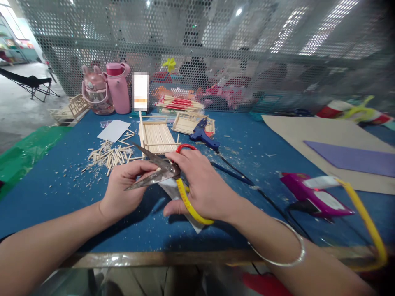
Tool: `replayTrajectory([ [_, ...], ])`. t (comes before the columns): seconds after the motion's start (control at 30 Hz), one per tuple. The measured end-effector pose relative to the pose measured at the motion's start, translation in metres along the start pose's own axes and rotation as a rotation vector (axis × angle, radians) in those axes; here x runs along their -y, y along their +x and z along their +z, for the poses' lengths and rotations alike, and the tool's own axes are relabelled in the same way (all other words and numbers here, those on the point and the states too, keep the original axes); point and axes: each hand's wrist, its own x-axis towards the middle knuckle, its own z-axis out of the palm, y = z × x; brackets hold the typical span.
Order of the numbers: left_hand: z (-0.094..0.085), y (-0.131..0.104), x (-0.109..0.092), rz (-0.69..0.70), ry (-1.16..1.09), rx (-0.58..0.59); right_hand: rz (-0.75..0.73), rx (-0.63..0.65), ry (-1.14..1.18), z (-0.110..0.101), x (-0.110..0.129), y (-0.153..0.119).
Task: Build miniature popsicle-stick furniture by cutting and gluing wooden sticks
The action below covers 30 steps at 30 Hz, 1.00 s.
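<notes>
Stick frame (159, 135): assembled, on desk (256, 142). Front-left of it: cut pieces (115, 156), heaped. Before it: right hand (205, 185) holding scissors (175, 169), blades apart; left hand (123, 187) pinching pale stick (158, 169), seemingly uncut. Behind it: long sticks (180, 102), apparently unused.

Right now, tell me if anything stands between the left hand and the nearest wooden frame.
Yes: in this view, the upper blade of the open scissors crosses between the left hand and that frame.
</notes>
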Motion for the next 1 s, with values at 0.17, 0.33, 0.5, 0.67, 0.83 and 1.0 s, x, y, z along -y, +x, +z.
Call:
replayTrajectory([
  [0.17,0.000,0.001,-0.002,-0.004,0.006,0.021,-0.014,0.056,-0.008,-0.004,0.000,0.001],
  [0.33,0.000,0.001,-0.002,-0.020,0.001,0.035,-0.022,0.071,-0.062,-0.007,0.000,0.001],
  [0.5,0.001,-0.001,-0.002,-0.072,-0.043,0.040,-0.046,0.085,-0.133,-0.010,0.001,0.002],
  [0.67,0.000,0.000,-0.005,-0.115,-0.064,0.065,-0.050,0.078,-0.151,-0.011,0.001,0.002],
  [0.83,0.000,0.000,-0.004,-0.152,-0.096,0.075,-0.050,0.069,-0.132,-0.010,0.000,0.001],
  [1.0,0.002,-0.002,-0.006,-0.197,-0.150,0.068,-0.067,0.060,-0.085,-0.008,0.000,0.002],
])
